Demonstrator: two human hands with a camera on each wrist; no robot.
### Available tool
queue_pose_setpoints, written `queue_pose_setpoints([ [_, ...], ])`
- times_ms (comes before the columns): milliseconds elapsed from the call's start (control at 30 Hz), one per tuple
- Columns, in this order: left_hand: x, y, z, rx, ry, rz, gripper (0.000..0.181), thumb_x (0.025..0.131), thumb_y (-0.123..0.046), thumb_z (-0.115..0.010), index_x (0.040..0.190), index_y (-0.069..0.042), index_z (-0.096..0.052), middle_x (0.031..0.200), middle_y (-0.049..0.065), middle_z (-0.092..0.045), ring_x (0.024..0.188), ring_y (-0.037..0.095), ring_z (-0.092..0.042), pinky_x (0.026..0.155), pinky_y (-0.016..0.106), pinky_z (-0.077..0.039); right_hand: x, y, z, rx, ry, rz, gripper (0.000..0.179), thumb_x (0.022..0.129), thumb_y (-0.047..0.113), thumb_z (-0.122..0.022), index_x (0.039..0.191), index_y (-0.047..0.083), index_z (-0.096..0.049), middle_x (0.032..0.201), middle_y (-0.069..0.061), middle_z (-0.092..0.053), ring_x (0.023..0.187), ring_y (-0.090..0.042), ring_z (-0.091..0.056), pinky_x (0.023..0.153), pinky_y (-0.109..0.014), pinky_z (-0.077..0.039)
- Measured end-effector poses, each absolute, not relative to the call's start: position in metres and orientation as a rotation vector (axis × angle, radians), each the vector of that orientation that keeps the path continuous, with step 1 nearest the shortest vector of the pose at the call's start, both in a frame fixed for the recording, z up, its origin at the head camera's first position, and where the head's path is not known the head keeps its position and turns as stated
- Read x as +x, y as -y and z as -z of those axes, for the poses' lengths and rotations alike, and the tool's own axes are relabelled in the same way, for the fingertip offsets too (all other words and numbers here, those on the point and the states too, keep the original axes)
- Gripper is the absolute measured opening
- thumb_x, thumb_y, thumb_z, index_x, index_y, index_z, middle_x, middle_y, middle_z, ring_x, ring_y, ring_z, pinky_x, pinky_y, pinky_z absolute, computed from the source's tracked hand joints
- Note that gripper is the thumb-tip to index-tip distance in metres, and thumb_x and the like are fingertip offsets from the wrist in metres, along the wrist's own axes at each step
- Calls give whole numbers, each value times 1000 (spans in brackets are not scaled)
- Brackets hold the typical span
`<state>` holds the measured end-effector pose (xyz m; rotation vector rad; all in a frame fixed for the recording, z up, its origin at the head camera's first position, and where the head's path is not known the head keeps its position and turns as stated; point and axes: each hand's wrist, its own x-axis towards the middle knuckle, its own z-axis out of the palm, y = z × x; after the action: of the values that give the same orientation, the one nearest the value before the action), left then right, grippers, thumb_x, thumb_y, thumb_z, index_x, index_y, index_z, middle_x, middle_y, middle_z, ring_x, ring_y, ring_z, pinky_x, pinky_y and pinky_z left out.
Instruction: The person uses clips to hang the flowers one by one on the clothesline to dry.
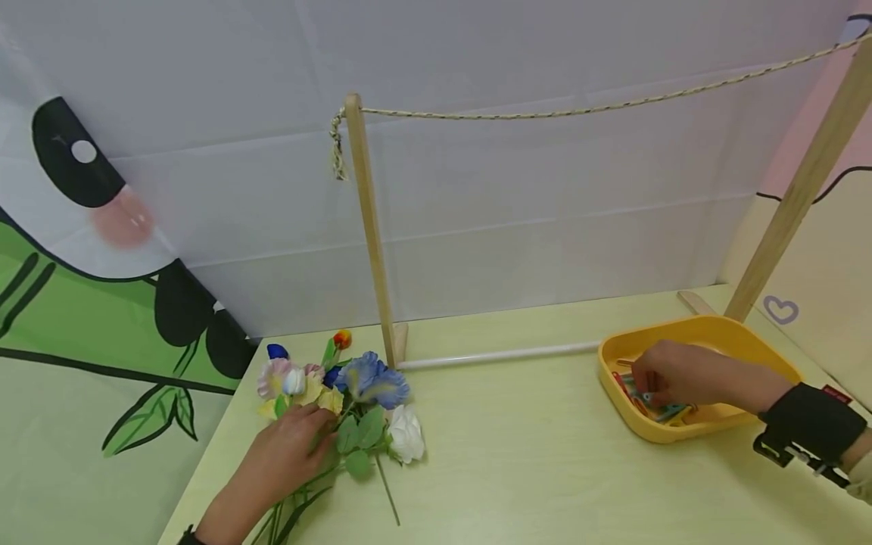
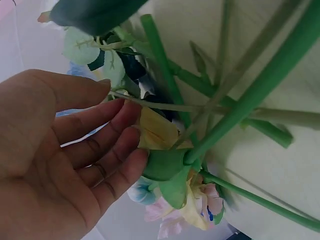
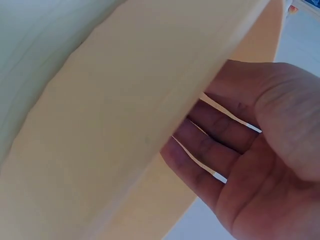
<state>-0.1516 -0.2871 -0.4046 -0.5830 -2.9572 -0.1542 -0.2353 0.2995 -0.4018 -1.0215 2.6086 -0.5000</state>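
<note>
Left hand (image 1: 289, 448) pinches a thin green stem (image 2: 165, 106) among mixed-colour artificial flowers (image 1: 371, 378) on the pale yellow table (image 1: 504, 454). Right hand (image 1: 684, 372), fingers bent, is inside a rounded yellow tray (image 1: 657, 433), at small multicoloured clips (image 1: 671, 414); grip on one: cannot tell.

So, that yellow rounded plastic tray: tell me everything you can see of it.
The yellow, rounded-rectangle tray, plastic by its look, has shallow raised walls and sits open side up on the pale yellow table, in front of the right wooden post. Small multicoloured clip-like pieces lie toward its left end, where the right-hand grip reaches inside; whether it touches the tray is unclear.
</note>
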Motion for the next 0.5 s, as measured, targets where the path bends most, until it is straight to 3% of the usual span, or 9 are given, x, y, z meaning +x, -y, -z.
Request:
queue_pose_setpoints([
  [300, -150, 289, 412, -505, 3059, 201, 15, 88, -9, -78, 100, -16, -73, 85, -11, -64, 79, 14, -60, 61, 33, -49, -232, -297, 402, -996, -2652, 488, 24, 84, 13, -86, 85, 23, -64, 77, 16, -57, 66, 0, -50, 59, -21, -50],
  [500, -150, 289, 413, -500, 3130, 370, 15, 90, -3, -75, 100, -14, -71, 81, -12, -61, 71, 5, -56, 59, 28, -46, -231, -296, 401, -953, -2723, 463, 34, 84, 23, -87, 105, 16, -62, 82, 15, -59, 67, 0, -51, 60, -22, -50],
])
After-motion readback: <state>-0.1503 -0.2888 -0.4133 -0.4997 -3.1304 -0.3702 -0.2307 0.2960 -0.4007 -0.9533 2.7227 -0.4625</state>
